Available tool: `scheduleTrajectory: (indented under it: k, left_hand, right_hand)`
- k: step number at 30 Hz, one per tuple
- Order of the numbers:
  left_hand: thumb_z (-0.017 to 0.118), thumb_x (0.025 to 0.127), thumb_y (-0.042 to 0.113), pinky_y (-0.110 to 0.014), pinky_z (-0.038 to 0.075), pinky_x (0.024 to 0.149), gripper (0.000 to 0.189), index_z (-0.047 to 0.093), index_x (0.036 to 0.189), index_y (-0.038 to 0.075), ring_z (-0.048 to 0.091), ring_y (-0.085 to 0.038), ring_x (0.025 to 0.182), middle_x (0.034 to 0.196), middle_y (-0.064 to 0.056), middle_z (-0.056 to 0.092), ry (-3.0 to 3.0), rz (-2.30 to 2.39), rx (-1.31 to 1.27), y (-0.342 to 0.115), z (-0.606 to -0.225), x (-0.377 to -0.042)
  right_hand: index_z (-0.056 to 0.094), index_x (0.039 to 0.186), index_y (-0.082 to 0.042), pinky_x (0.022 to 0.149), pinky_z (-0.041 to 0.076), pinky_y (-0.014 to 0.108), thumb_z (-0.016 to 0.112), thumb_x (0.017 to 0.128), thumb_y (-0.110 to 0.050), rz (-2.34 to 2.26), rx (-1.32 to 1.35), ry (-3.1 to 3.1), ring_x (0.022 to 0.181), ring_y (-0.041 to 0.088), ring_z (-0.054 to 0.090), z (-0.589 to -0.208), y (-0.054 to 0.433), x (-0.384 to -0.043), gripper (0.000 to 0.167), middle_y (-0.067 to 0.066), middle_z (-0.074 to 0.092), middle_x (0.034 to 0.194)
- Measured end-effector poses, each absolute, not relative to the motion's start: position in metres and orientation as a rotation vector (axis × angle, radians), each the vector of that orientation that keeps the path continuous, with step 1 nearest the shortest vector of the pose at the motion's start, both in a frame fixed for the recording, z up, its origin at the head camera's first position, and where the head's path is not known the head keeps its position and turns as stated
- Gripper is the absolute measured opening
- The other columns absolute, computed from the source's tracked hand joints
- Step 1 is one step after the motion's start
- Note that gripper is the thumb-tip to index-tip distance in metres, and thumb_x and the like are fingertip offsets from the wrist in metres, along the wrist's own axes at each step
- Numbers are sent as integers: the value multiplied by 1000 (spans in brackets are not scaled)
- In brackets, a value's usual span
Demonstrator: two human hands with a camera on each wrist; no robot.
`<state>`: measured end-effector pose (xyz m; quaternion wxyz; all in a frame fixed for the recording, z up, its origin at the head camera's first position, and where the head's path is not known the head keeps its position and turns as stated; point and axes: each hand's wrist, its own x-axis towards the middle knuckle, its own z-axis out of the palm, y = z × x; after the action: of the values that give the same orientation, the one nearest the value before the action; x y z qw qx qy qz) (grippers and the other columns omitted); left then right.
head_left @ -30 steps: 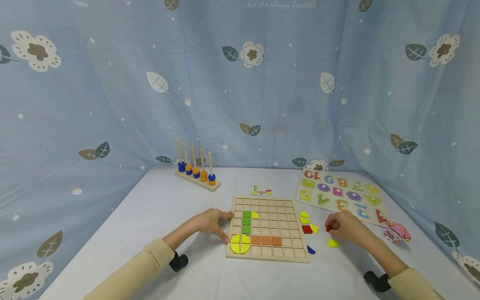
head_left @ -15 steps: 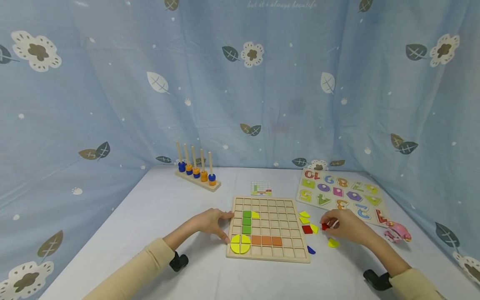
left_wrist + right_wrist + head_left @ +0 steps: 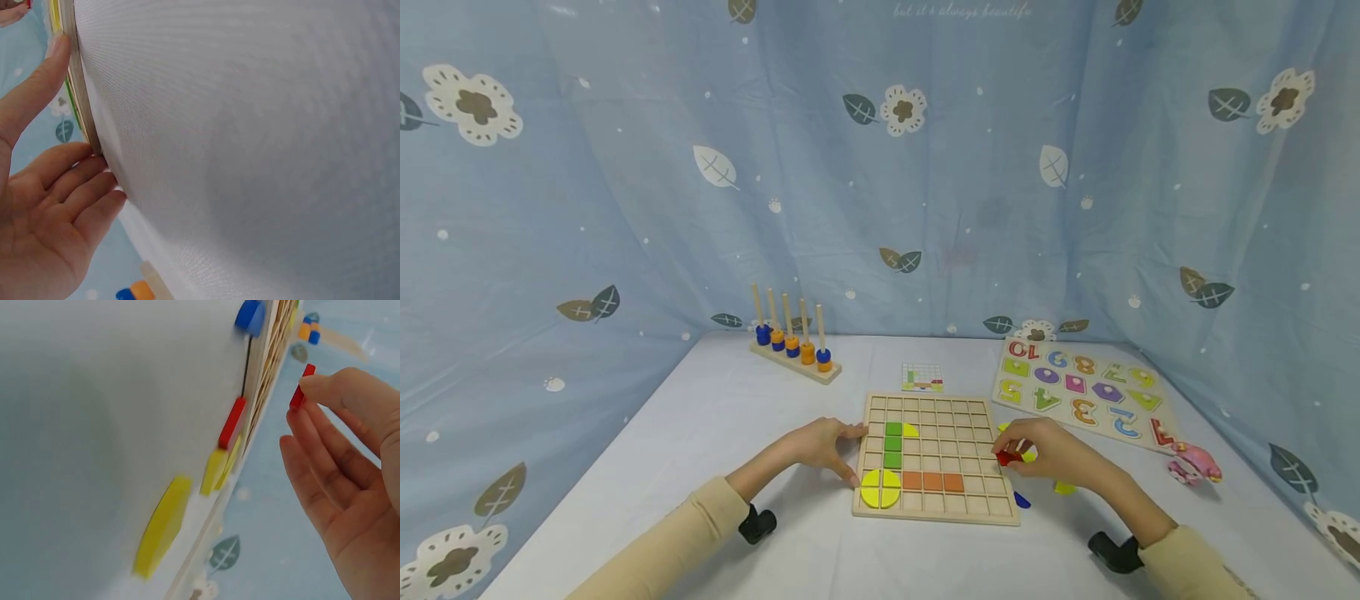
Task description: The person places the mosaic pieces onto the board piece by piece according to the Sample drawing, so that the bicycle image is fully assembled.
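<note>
A wooden grid board (image 3: 951, 442) lies flat on the white table. Set in it are green square tiles (image 3: 892, 446), a yellow disc (image 3: 881, 488) of quarter pieces, a single yellow quarter, and a row of orange tiles (image 3: 933, 482). My left hand (image 3: 822, 443) rests against the board's left edge, thumb and fingers extended and touching its side. At the board's right edge my right hand (image 3: 1052, 452) pinches a red tile (image 3: 302, 387) between thumb and fingertips, raised above the table. Another red tile (image 3: 232, 423) lies beside the board, partly hidden by the hand in the head view.
Loose yellow pieces (image 3: 164, 528) and a blue piece (image 3: 1022, 500) lie right of the board. A small pattern card (image 3: 922, 377) sits behind it. Farther back are a peg stand with rings (image 3: 796, 360) and a number puzzle (image 3: 1078, 383). A pink toy (image 3: 1195, 462) stands at right.
My right hand has moved left with the red tile, from over the table to the board's right edge, covering some loose pieces. The left hand has stayed put.
</note>
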<state>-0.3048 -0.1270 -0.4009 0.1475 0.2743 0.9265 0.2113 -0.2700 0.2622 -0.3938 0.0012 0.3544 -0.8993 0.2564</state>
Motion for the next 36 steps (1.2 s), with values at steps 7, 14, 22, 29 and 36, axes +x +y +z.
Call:
scheduleTrajectory:
  k: [7,14,22,29,36]
  left_hand:
    - [88,67,34,-47,38,106,86,50,140,8,43,-34,132,144,-13,47,2667,608,811,-128,-400,-305]
    - [88,68,34,-48,38,106,86,50,140,7,43,-34,132,143,-13,47,2666,613,818,-127,-400,-305]
    - [88,68,34,-48,38,105,86,50,140,7,43,-34,132,143,-14,48,2667,599,825,-127,-402,-305]
    - [88,68,34,-48,38,105,86,50,140,7,43,-34,132,143,-14,47,2669,604,837,-128,-402,-306]
    - [88,67,35,-48,38,105,86,50,141,8,43,-34,132,143,-13,48,2667,605,817,-128,-402,-306]
  right_hand:
    - [72,102,-15,69,56,29,74,82,-3,845,1261,-2809,82,11,62,-396,243,-276,24,-7,66,98]
    - [72,100,-14,71,55,27,72,83,-1,796,1315,-2830,82,10,62,-397,228,-283,22,-6,65,95]
    - [73,98,-16,78,55,28,70,83,3,800,1351,-2850,86,9,60,-402,221,-287,25,-8,66,97]
    - [72,101,-13,76,56,29,74,84,-6,806,1276,-2854,85,11,62,-402,222,-285,19,-5,67,97]
    - [71,98,-13,74,55,29,75,83,-9,808,1218,-2874,81,12,59,-402,219,-284,16,-6,65,91]
